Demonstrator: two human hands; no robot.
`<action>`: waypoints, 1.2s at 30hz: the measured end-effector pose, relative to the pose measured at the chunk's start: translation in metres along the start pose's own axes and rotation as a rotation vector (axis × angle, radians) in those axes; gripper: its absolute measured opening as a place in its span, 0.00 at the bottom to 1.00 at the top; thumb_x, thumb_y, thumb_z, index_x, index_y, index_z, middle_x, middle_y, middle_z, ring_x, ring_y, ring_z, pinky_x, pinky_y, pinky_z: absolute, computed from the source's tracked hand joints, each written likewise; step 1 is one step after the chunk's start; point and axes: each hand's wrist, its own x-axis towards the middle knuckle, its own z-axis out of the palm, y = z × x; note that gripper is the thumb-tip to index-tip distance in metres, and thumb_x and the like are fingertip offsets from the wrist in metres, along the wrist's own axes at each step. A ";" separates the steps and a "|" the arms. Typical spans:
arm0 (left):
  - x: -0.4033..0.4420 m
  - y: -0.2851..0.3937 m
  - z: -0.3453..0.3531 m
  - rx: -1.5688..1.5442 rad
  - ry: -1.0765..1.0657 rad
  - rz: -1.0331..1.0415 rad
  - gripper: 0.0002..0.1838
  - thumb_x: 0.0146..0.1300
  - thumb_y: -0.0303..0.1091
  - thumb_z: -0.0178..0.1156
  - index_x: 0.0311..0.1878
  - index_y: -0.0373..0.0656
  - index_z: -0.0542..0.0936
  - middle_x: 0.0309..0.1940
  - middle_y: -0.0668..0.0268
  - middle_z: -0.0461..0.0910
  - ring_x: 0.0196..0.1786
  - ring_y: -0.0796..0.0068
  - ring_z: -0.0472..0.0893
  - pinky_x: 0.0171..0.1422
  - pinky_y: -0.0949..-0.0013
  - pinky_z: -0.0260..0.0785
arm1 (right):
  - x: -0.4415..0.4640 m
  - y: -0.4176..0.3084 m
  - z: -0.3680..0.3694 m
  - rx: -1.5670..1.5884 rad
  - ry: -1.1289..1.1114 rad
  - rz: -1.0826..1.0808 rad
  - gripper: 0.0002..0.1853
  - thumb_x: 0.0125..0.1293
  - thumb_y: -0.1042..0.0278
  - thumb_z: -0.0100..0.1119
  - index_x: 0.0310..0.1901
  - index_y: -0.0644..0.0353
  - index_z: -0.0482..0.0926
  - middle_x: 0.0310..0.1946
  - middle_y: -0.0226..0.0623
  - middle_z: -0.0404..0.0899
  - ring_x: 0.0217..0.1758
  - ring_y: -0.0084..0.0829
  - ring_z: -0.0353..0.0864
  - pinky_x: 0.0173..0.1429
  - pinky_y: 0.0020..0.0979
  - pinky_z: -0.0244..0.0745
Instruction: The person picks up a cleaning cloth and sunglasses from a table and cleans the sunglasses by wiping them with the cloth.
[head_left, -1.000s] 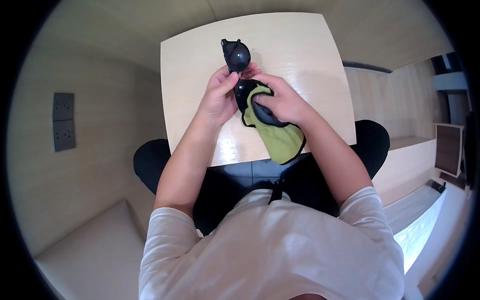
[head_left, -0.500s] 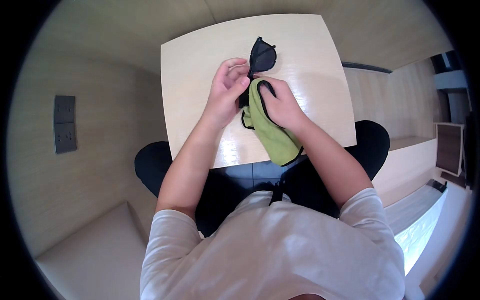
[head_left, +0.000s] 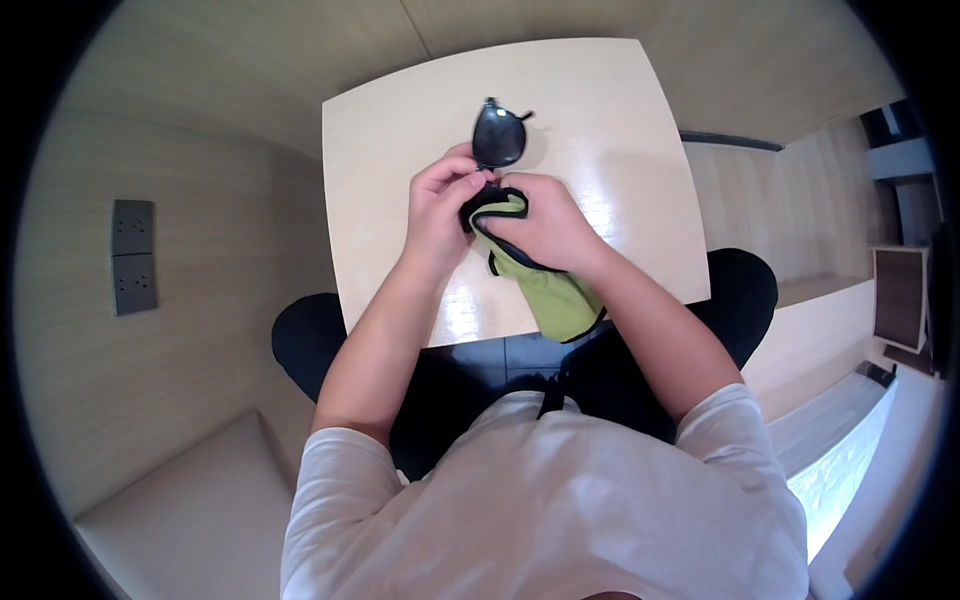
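Dark sunglasses (head_left: 499,137) are held above the table, one lens sticking up past my fingers, the other largely hidden by my hands and cloth. My left hand (head_left: 440,205) pinches them near the bridge. Wrapped round the lower lens is a green cloth (head_left: 560,300) with black edging, gripped by my right hand (head_left: 545,222). The cloth's loose end hangs down toward the table's near edge.
A pale wooden table (head_left: 390,130) lies under my hands. Wall sockets (head_left: 134,257) are at the left, above a beige seat (head_left: 190,510). My dark-clothed knees flank the table. Shelving stands at the right.
The sunglasses have swung right and then back left, ending slightly lower. My left fingers have drawn in around the frame, and my right hand has shifted its hold on the cloth.
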 end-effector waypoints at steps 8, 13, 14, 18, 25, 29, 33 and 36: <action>0.008 0.003 -0.008 -0.321 -0.119 -0.160 0.07 0.69 0.31 0.61 0.45 0.37 0.82 0.62 0.50 0.77 0.69 0.50 0.73 0.75 0.49 0.65 | 0.003 0.017 0.000 0.456 0.194 0.069 0.06 0.71 0.73 0.56 0.43 0.66 0.80 0.31 0.33 0.81 0.35 0.20 0.78 0.40 0.28 0.75; 0.006 -0.004 -0.007 -0.243 -0.175 -0.158 0.07 0.68 0.31 0.64 0.44 0.37 0.84 0.59 0.51 0.80 0.66 0.56 0.77 0.72 0.53 0.68 | 0.003 0.009 0.006 0.325 0.271 -0.031 0.09 0.70 0.72 0.58 0.46 0.66 0.83 0.34 0.33 0.83 0.36 0.19 0.79 0.41 0.27 0.76; 0.006 -0.005 -0.009 -0.241 -0.178 -0.158 0.07 0.69 0.31 0.64 0.43 0.37 0.84 0.58 0.51 0.80 0.65 0.57 0.78 0.71 0.55 0.69 | 0.003 0.009 0.006 0.327 0.271 -0.031 0.09 0.70 0.72 0.58 0.46 0.66 0.83 0.34 0.33 0.83 0.36 0.19 0.79 0.41 0.27 0.76; 0.008 -0.011 -0.015 -0.274 -0.180 -0.155 0.08 0.69 0.32 0.64 0.42 0.37 0.84 0.57 0.51 0.81 0.62 0.59 0.79 0.69 0.56 0.72 | 0.003 -0.001 -0.002 0.379 0.158 0.102 0.10 0.68 0.72 0.60 0.46 0.67 0.83 0.35 0.31 0.84 0.37 0.18 0.79 0.43 0.25 0.76; 0.006 0.007 0.004 -0.116 -0.205 -0.240 0.17 0.75 0.38 0.56 0.52 0.32 0.82 0.59 0.50 0.79 0.60 0.61 0.81 0.69 0.58 0.72 | 0.003 -0.006 -0.005 0.326 -0.003 0.103 0.14 0.60 0.73 0.67 0.46 0.67 0.81 0.35 0.30 0.83 0.39 0.18 0.80 0.45 0.25 0.76; 0.006 0.010 0.006 -0.091 -0.230 -0.258 0.19 0.77 0.40 0.50 0.52 0.31 0.80 0.62 0.47 0.76 0.63 0.59 0.78 0.71 0.56 0.69 | 0.003 -0.008 -0.007 0.105 -0.003 -0.059 0.17 0.57 0.75 0.68 0.49 0.67 0.80 0.39 0.33 0.83 0.41 0.19 0.81 0.47 0.25 0.76; 0.006 0.002 -0.006 -0.225 -0.192 -0.182 0.18 0.78 0.42 0.49 0.43 0.37 0.79 0.66 0.47 0.72 0.69 0.51 0.72 0.76 0.52 0.62 | 0.004 0.006 -0.010 0.232 -0.036 0.044 0.17 0.59 0.78 0.67 0.50 0.67 0.80 0.40 0.35 0.83 0.42 0.21 0.81 0.49 0.25 0.77; 0.010 0.003 -0.007 -0.429 -0.123 -0.115 0.17 0.78 0.43 0.47 0.42 0.40 0.78 0.66 0.50 0.72 0.70 0.50 0.70 0.77 0.50 0.59 | 0.009 0.021 -0.009 0.497 -0.010 0.006 0.14 0.66 0.78 0.61 0.53 0.66 0.78 0.41 0.38 0.83 0.43 0.25 0.83 0.50 0.27 0.79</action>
